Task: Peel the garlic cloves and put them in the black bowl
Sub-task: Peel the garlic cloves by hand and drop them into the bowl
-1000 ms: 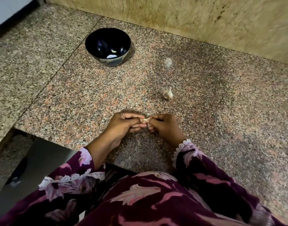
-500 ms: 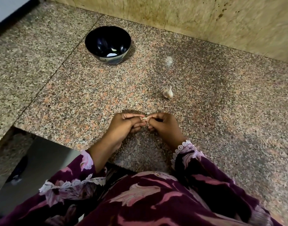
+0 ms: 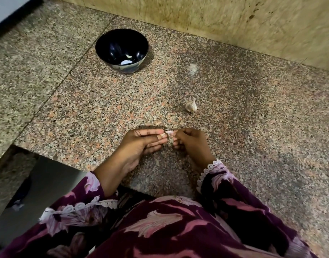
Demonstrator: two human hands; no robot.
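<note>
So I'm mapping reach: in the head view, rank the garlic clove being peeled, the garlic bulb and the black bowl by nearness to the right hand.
1. Garlic clove, pinched at the right hand fingertips.
2. Garlic bulb, just beyond on the counter.
3. Black bowl, far back-left.

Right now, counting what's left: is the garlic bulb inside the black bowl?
No, the garlic bulb lies on the granite counter, apart from the black bowl.
</note>
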